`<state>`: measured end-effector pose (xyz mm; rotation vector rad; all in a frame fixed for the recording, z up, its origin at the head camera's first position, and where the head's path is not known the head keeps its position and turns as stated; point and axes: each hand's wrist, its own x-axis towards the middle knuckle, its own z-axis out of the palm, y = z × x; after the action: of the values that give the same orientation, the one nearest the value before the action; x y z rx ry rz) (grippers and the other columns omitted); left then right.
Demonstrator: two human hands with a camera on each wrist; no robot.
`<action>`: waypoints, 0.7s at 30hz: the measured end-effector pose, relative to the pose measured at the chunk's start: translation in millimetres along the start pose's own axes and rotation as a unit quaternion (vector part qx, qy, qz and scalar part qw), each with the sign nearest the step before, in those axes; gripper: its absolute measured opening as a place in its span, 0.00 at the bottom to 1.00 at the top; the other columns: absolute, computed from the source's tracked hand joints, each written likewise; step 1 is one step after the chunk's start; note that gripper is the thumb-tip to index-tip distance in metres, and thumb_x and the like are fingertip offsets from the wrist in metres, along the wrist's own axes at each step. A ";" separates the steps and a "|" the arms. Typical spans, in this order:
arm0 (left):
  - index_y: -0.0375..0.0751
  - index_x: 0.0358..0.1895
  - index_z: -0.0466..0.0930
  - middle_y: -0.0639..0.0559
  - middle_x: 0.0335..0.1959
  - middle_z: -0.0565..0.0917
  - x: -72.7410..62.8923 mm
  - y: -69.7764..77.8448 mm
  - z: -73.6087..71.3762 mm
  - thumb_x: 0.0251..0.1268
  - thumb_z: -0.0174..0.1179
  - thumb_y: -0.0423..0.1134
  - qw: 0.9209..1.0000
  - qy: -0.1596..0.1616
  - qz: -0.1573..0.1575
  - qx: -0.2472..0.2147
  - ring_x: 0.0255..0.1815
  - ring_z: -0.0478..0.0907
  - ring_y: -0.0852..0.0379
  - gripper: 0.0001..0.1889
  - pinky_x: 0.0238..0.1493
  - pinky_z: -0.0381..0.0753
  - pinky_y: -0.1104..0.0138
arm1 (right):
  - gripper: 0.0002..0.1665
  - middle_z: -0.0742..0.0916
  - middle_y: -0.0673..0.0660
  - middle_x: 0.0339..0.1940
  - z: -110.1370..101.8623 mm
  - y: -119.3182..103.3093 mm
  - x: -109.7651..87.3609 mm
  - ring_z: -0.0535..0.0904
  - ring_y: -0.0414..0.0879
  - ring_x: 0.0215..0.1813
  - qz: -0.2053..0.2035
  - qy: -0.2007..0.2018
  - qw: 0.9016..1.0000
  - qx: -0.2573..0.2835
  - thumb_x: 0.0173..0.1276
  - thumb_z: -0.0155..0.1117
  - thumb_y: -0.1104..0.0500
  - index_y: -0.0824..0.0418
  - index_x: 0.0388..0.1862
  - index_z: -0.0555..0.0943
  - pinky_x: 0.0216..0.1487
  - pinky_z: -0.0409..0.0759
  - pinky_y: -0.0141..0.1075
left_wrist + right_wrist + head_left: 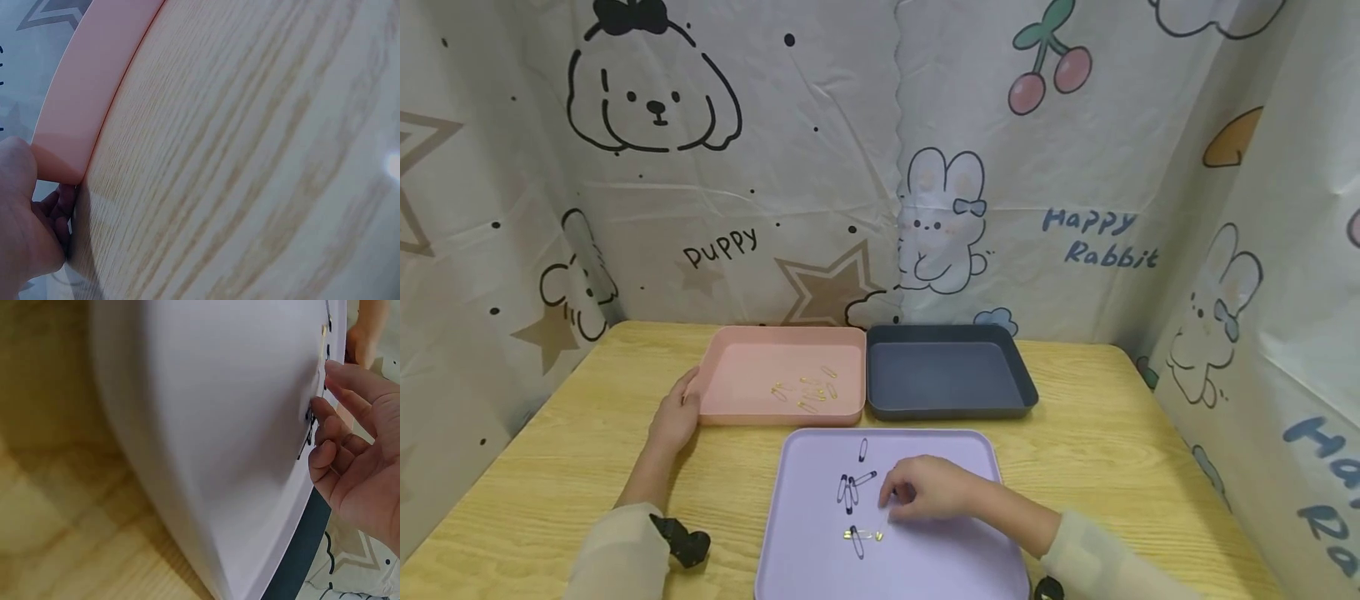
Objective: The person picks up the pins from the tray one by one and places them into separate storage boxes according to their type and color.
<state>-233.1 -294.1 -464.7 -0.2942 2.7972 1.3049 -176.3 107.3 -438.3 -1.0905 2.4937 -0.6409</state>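
My left hand [674, 418] holds the left side of a pink tray [709, 392]. In the left wrist view the thumb is at the tray's corner, with the fingers curled low beside the outer wall. Over a lavender tray [940, 558] hovers my right hand [934, 487], thumb and index finger apart, nothing visible between them. Left of it lies a cluster of black safety pins [851, 493], with a single black safety pin [862, 450] farther back. Nearer the front, another black safety pin [857, 543] crosses gold safety pins [867, 535]. Several gold safety pins [808, 393] lie scattered inside the pink tray.
A dark blue-grey tray [951, 412] stands against the pink tray's right side, with nothing in it. All three trays are on a wooden table [1097, 433]. Behind the table hangs a printed curtain [820, 183], which also runs along both sides.
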 end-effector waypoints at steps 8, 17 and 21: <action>0.46 0.75 0.40 0.28 0.72 0.47 -2.0 1.7 -0.2 0.75 0.25 0.45 1.000 0.007 0.002 -0.001 0.72 0.43 0.28 0.28 0.69 0.45 0.38 | 0.05 0.75 0.39 0.23 3.8 -4.1 -3.9 0.66 0.28 0.27 -0.018 0.001 0.998 -0.068 0.55 0.68 0.55 0.47 0.32 0.84 0.32 0.67 0.21; 0.46 0.75 0.40 0.27 0.72 0.46 -1.5 1.6 0.5 0.75 0.25 0.45 1.000 0.002 0.003 -0.005 0.72 0.42 0.28 0.28 0.69 0.45 0.38 | 0.02 0.76 0.38 0.24 7.0 -6.4 -5.6 0.66 0.26 0.26 -0.052 0.010 0.987 -0.153 0.56 0.67 0.53 0.45 0.29 0.84 0.30 0.66 0.19; 0.46 0.75 0.39 0.27 0.72 0.46 -1.0 2.4 -0.1 0.75 0.24 0.45 1.000 -0.001 0.001 -0.002 0.72 0.42 0.28 0.28 0.69 0.45 0.38 | 0.02 0.74 0.38 0.22 8.5 -8.3 -6.7 0.63 0.27 0.24 -0.068 0.020 0.980 -0.184 0.58 0.65 0.53 0.47 0.30 0.84 0.27 0.63 0.18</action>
<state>-232.6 -292.5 -462.7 -0.2895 2.7947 1.3104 -162.9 105.2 -440.2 -1.3992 2.6568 -0.2374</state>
